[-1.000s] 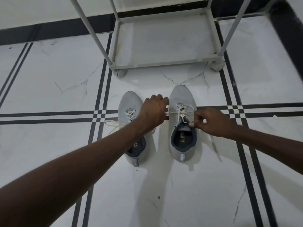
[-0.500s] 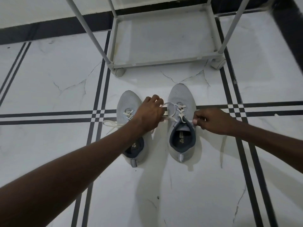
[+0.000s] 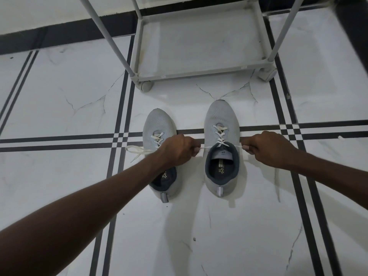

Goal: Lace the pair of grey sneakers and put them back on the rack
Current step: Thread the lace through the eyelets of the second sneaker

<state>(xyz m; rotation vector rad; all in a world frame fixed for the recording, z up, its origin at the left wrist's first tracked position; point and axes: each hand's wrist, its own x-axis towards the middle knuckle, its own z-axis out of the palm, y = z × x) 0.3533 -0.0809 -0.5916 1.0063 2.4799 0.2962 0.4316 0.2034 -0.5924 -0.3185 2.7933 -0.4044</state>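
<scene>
Since the earlier frame your two hands have drawn apart, and the loose loop of lace that hung between them over the right sneaker (image 3: 221, 148) is now pulled out into a straight, taut line across its collar. Your left hand (image 3: 178, 149) is closed in a pinch on one lace end just left of that shoe, its wrist lying over the left sneaker (image 3: 160, 152); your right hand (image 3: 265, 149) pinches the other end just right of the shoe. Between your grips the lace (image 3: 220, 134) crosses neatly up the eyelets, so the threading on this shoe looks finished and you seem to be cinching it; no bow is tied yet. Under your left wrist, the other shoe is laced too, though its loose ends (image 3: 137, 153) trail out on the floor beyond your left grip, apparently untied. Both shoes stand on the floor (image 3: 59, 100), toes toward the rack (image 3: 199, 42), whose bottom shelf ahead of both grips holds nothing. Tying and shelving remain.
</scene>
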